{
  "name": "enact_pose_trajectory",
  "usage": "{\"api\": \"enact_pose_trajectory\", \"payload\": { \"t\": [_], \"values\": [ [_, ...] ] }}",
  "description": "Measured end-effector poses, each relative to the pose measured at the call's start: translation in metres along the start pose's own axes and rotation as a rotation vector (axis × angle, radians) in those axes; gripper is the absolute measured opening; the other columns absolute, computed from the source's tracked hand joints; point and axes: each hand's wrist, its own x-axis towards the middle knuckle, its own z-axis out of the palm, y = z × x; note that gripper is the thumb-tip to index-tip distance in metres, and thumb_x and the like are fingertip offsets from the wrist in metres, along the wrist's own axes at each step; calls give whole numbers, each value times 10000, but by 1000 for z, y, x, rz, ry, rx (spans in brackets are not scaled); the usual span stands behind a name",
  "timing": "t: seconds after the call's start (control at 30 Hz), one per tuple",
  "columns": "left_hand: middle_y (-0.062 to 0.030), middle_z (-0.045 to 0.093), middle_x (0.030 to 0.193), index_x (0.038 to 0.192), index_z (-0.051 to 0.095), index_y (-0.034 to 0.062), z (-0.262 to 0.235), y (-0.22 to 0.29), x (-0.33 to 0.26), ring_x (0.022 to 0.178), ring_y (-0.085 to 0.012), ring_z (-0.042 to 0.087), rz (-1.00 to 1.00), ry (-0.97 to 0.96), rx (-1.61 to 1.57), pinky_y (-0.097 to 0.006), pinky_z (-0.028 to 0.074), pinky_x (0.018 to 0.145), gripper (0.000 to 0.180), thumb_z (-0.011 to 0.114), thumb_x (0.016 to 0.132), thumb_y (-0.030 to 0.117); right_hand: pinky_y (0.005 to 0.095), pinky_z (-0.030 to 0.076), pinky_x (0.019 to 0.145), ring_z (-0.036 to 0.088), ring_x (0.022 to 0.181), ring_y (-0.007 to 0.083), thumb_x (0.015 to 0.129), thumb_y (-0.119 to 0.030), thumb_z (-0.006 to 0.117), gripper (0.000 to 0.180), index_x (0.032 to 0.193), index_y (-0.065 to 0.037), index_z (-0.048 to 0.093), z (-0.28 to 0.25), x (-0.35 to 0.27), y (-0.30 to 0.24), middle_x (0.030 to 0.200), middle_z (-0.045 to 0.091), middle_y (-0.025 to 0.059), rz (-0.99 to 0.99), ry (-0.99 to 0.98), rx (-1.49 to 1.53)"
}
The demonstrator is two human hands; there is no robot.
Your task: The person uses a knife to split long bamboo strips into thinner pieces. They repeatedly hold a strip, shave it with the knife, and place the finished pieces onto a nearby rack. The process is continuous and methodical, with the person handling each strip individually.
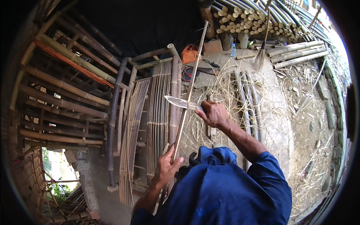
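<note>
I see my left hand (167,167) wrapped shut around the lower end of a long, thin, pale bamboo strip (190,88), whose long axis runs up and away from me, leaning slightly right toward the stacked bamboo poles (240,20). My right hand (213,114) is clenched on the handle of a broad grey steel knife (180,102). Its blade lies crosswise, pointing left, touching the strip above my left hand.

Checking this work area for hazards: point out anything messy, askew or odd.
Loose bamboo shavings lie scattered over the ground around the right hand, which holds a knife against a thin bamboo strip gripped by the left hand. A broom stands beside the litter. Nothing looks broken.
</note>
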Motion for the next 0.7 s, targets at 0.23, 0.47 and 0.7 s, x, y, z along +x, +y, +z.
{"api": "enact_pose_trajectory", "payload": {
  "t": [0.23, 0.47, 0.7],
  "values": [
    [-164, 694, 1058, 1434, 429, -33, -12, -23, -45, 911, -108, 621, -14, -34, 178, -278, 515, 799, 613, 659, 927, 221, 370, 484, 558, 597, 602, 176, 938, -712, 388, 713, 778, -63, 634, -27, 57, 111, 669, 627, 134, 485, -139, 537],
    [-241, 658, 1198, 1462, 399, -2, -32, -30, -32, 1078, -216, 660, -266, -245, 413, -328, 521, 893, 717, 653, 934, 411, 304, 477, 557, 577, 593, 141, 928, -307, 629, 285, 866, -29, 633, -14, 53, 29, 741, 640, 76, 606, 15, 1538],
    [-1, 582, 701, 1405, 480, 20, 33, -18, 138, 591, -64, 580, 111, 0, -303, -214, 504, 565, 457, 544, 1023, 262, 300, 469, 532, 567, 556, 132, 937, -451, 631, 442, 834, -21, 642, -30, 53, -32, 677, 631, 56, 447, -153, 1110]
  ]
}}
